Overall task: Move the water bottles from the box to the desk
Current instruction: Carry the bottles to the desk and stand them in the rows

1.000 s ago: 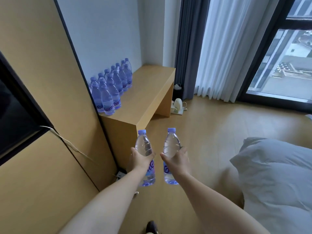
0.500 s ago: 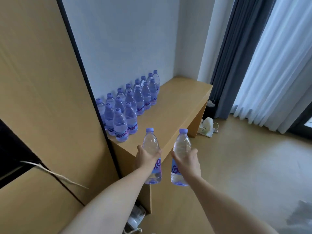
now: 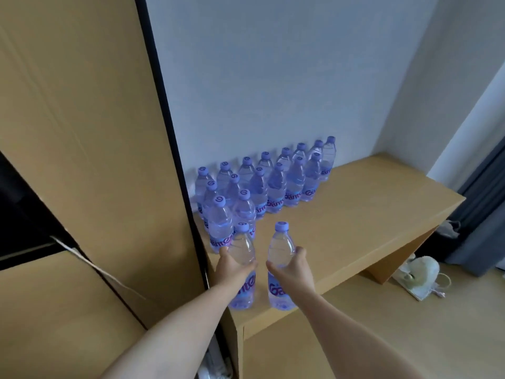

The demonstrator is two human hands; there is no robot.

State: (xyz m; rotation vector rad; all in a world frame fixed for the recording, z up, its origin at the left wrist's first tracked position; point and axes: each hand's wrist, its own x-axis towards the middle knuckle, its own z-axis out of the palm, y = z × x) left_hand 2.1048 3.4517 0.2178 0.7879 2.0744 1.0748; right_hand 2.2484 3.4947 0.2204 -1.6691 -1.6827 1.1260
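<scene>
Carrying two water bottles, one per hand, over near end of surface (image 3: 369, 214). Our left hand (image 3: 232, 269) has fingers clenched round left bottle (image 3: 241, 250); our right hand (image 3: 293, 272) has fingers clenched round right bottle (image 3: 281, 247). Both upright, bases at or just above wood; we cannot tell if touching. Task looks well along: standing bottles (image 3: 273, 181) grouped in rows on surface against wall, capped, clear, seemingly full. Left for us: set this pair beside near row, release. Box not in view, so remaining count unknown.
</scene>
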